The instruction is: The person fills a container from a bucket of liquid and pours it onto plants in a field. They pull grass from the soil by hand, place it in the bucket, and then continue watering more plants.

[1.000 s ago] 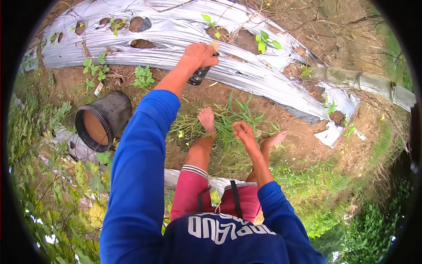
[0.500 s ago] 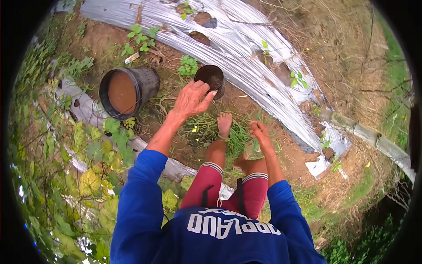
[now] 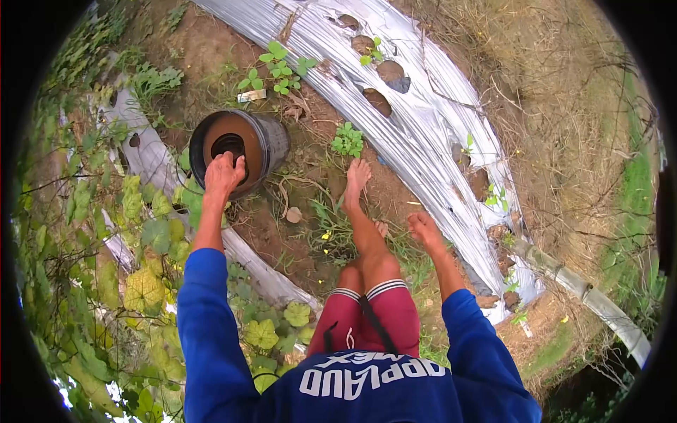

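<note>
My left hand (image 3: 224, 173) is closed on the rim of a small dark cup (image 3: 228, 144). The cup sits inside a black bucket (image 3: 277, 151) of brown, muddy water (image 3: 247, 136), at the water's surface. Out to the right, over soil and grass, hangs my right hand (image 3: 425, 230) with its fingers curled in. Its palm side is hidden, so whether anything is in it does not show.
Silver plastic mulch (image 3: 423, 151) with planting holes and small seedlings curves across the right. A leafy plant (image 3: 347, 139) grows beside my forward foot (image 3: 357, 173). Vines (image 3: 144, 289) crowd the left, and a bamboo pole (image 3: 589, 292) lies at right.
My left hand has carried the cup left from beside the mulch into the bucket. One foot has stepped forward, and the view has shifted. My right hand stays curled.
</note>
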Action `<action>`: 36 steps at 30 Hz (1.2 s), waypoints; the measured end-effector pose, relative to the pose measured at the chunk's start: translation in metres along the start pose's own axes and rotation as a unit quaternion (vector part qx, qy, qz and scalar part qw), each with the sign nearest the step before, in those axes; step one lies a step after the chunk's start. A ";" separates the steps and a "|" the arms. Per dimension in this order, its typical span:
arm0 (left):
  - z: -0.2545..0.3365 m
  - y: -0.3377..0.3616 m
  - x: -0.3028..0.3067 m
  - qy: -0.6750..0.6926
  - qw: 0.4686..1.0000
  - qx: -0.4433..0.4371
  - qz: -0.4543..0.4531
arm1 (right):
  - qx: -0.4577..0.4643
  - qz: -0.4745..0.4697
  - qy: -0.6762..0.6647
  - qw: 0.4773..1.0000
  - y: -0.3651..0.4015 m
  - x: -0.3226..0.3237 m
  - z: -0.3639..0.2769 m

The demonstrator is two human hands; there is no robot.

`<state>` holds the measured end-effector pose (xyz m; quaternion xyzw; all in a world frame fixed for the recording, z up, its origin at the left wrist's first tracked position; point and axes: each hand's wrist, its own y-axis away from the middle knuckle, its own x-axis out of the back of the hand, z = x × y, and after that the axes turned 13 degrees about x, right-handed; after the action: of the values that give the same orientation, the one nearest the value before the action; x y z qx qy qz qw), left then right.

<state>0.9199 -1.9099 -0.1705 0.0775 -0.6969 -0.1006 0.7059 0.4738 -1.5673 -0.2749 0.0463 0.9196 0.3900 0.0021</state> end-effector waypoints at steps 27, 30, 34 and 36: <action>-0.056 -0.072 -0.089 -0.045 0.973 0.046 -0.223 | -0.007 -0.093 0.050 0.994 -0.111 -0.090 -0.091; -0.053 -0.051 -0.058 0.069 0.983 0.047 -0.164 | 0.051 -0.108 0.093 0.988 -0.112 -0.086 -0.086; -0.041 -0.032 -0.007 0.121 0.991 0.010 -0.053 | 0.044 -0.097 0.131 0.986 -0.113 -0.086 -0.096; -0.029 -0.030 0.020 0.118 0.993 -0.007 -0.025 | 0.055 -0.095 0.115 0.987 -0.114 -0.087 -0.102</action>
<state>0.9479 -1.9446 -0.1591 0.1012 -0.6062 -0.1131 0.7807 0.5469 -1.7271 -0.2882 -0.0868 0.9338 0.3400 -0.0694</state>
